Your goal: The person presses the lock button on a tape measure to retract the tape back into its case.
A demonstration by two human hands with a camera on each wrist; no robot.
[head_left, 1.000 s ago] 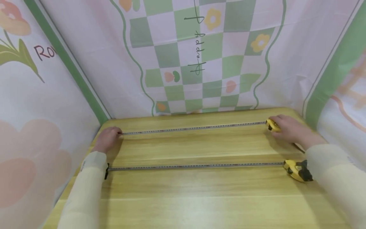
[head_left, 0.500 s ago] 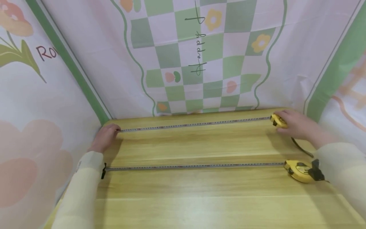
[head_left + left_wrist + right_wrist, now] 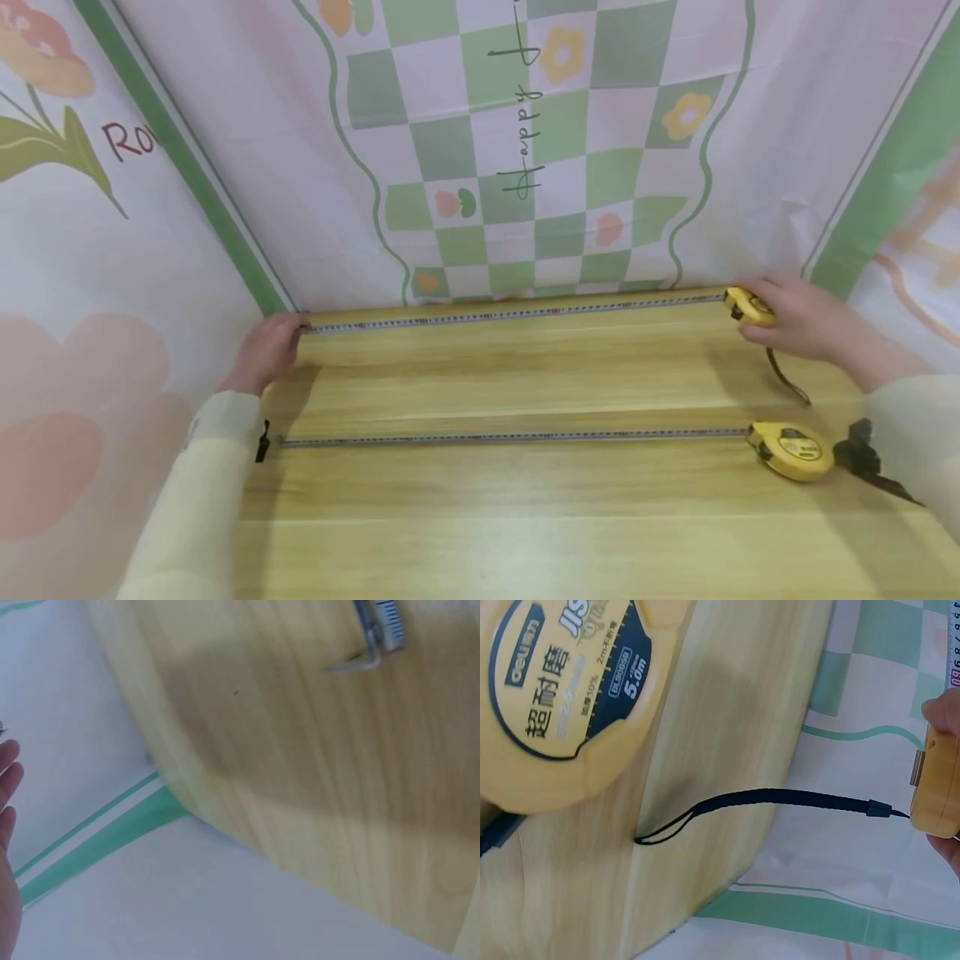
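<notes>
My left hand (image 3: 264, 352) pinches the free end of a pulled-out steel tape (image 3: 487, 316) near the table's back left corner. At the back right, my right hand (image 3: 813, 325) grips the yellow tape measure case (image 3: 752, 307) from which that tape runs. A black wrist strap (image 3: 780, 796) dangles from this case in the right wrist view. Nearer me lies a second yellow tape measure (image 3: 797, 452), its blade (image 3: 510, 436) stretched leftward, roughly parallel to the first. Its metal end hook (image 3: 367, 656) shows in the left wrist view, where fingers (image 3: 9, 780) of my left hand appear at the edge.
The wooden table (image 3: 480, 533) has rounded back corners. A printed cloth (image 3: 495, 167) with green checks hangs right behind it, and more patterned cloth (image 3: 75, 350) closes off the left and right sides. Black wrist-camera pieces (image 3: 862, 454) sit beside the sleeves.
Both hands have moved away from me, toward the table's back edge. The right hand has also shifted rightward, the left slightly leftward, and the held tape spans wider. The second tape measure stays in place.
</notes>
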